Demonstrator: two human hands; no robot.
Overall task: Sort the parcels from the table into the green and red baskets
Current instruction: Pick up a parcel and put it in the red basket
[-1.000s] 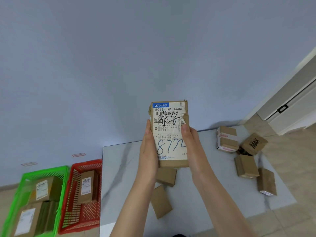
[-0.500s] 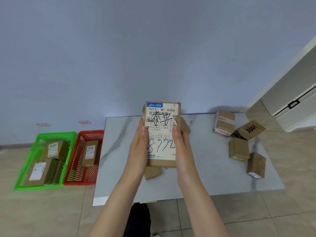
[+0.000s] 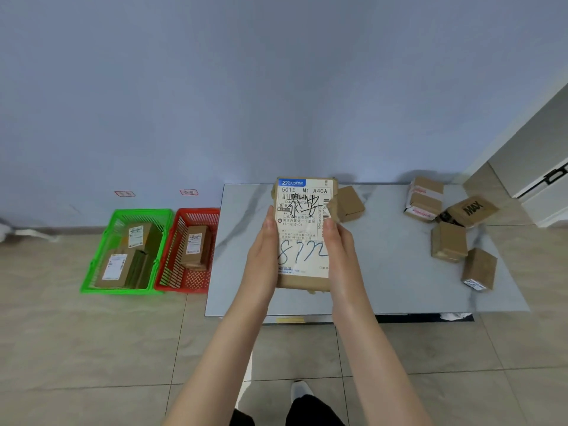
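I hold a brown cardboard parcel point(image 3: 302, 232) upright in front of me, its white shipping label with handwritten "872" facing the camera. My left hand point(image 3: 261, 259) grips its left edge and my right hand point(image 3: 339, 256) grips its right edge, thumbs on the label. The parcel hangs above the grey marble table point(image 3: 390, 287). On the floor to the left stand the green basket point(image 3: 101, 272), with parcels in it, and the red basket point(image 3: 167, 272), with one labelled parcel inside.
One small box point(image 3: 350, 202) lies on the table just behind the held parcel. Several more boxes point(image 3: 448, 241) cluster at the table's right end, one printed "MAX" point(image 3: 471, 209). A white cabinet point(image 3: 534, 167) stands at the far right. Tiled floor surrounds the table.
The view has tilted downward and pulled back, so the floor, the baskets and the table's front edge now show fully. My hands keep the same grip on the parcel.
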